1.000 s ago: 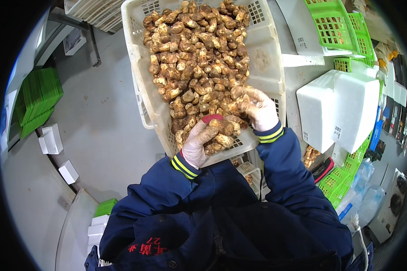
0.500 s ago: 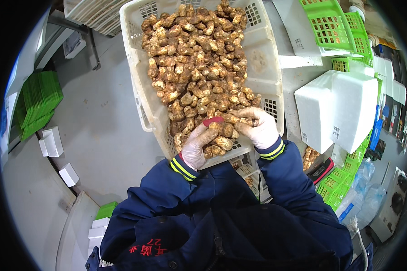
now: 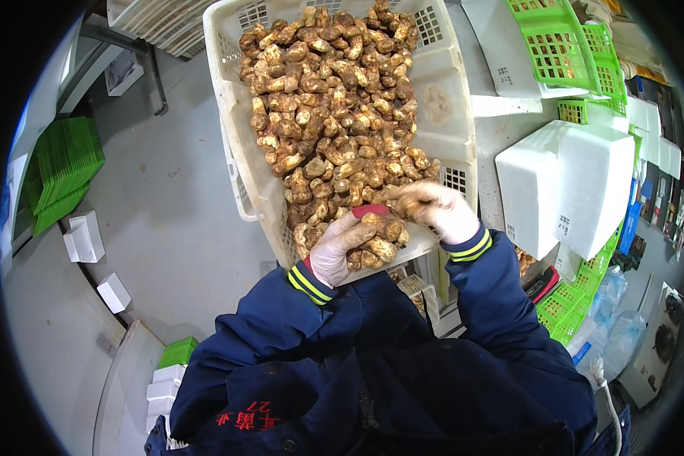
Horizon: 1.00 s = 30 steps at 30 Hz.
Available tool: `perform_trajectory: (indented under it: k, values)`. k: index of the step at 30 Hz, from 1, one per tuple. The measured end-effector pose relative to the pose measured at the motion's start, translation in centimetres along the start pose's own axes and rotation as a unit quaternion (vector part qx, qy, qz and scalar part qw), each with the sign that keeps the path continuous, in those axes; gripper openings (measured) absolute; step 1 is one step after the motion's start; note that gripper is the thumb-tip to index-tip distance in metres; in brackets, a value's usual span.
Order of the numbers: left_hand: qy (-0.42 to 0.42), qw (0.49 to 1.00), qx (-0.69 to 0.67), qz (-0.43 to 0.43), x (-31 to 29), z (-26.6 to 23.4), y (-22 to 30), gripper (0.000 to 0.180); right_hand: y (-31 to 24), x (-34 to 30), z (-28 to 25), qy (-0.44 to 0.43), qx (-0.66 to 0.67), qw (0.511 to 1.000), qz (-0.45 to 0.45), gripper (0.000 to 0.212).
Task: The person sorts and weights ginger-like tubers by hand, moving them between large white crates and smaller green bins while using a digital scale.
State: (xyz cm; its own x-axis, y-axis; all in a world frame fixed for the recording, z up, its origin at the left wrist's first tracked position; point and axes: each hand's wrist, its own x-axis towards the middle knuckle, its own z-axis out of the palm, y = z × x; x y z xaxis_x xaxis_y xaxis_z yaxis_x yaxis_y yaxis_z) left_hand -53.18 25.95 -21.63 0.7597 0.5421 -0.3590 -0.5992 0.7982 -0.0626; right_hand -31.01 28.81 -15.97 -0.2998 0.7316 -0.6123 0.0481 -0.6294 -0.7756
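Observation:
A large white plastic crate (image 3: 440, 106) is heaped with brown, pale-stemmed mushrooms (image 3: 330, 114). At its near end, my left hand (image 3: 338, 251), in a whitish glove with red on it, curls around a mushroom (image 3: 385, 226). More mushrooms lie just under that hand, by the crate's near wall. My right hand (image 3: 444, 211), also gloved, is just to the right, over the near right corner of the heap. Its fingers bend toward the mushrooms but are smeared by motion, so whether they hold one cannot be made out.
White foam boxes (image 3: 562, 186) and green plastic baskets (image 3: 552, 45) stand at the right. Below the crate's near edge is a smaller white basket (image 3: 425, 295). On the left are stacked green crates (image 3: 64, 163) and small white boxes (image 3: 85, 238) by the wall.
My right hand has shifted slightly right, away from my left hand, and its fingers have become blurred. My left hand stays nearly in place with its mushroom.

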Motion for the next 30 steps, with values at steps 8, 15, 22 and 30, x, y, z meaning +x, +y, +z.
perform_trajectory:
  k: [8, 15, 22, 30]
  values:
    - [0.013, 1.0, -0.019, -0.007, -0.1, 0.0, -0.1, 0.043, 2.0, 0.6, -0.2, 0.046, 0.277, 0.959, -0.03, 0.032]
    - [0.018, 1.0, -0.025, 0.005, -0.1, 0.5, -0.1, 0.042, 1.5, 2.3, -1.1, 0.056, 0.253, 0.965, -0.042, 0.033]
    - [-0.007, 0.999, -0.021, 0.039, -0.3, 0.7, 0.3, 0.042, -0.7, 12.9, -0.6, 0.346, -0.447, 0.823, -0.056, 0.041]
    - [-0.002, 1.0, -0.003, 0.03, -0.5, 0.0, 0.0, 0.043, -1.4, 11.0, -3.0, 0.268, -0.089, 0.954, -0.105, 0.036]
